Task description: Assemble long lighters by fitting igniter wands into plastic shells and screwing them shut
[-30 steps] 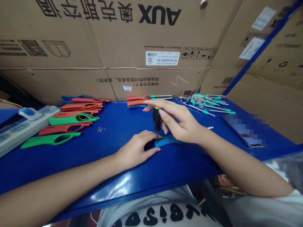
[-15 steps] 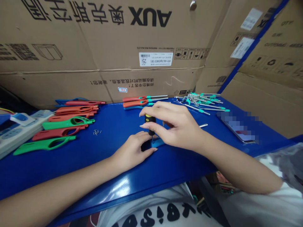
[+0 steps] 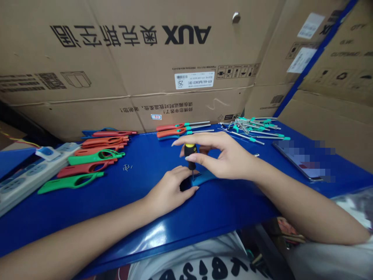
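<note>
A short black screwdriver with a yellow top stands upright in my right hand, gripped between thumb and fingers. Its tip rests on a blue lighter lying flat on the table. My left hand pinches the near end of that lighter between thumb and fingers, close to the screwdriver tip. Much of the lighter is hidden beneath my right hand; a bit of its metal tube shows beyond. A few small screws lie loose to the left.
Red, orange and green lighter shells line the left, beside a white power strip. Finished-looking lighters lie at the back; metal tubes with teal parts are heaped right of them. A phone lies at right. Cardboard walls the back.
The whole view has shifted slightly, moving things right and down. My right hand's fingers have shifted a little on the screwdriver, while my left hand keeps its hold on the blue lighter.
</note>
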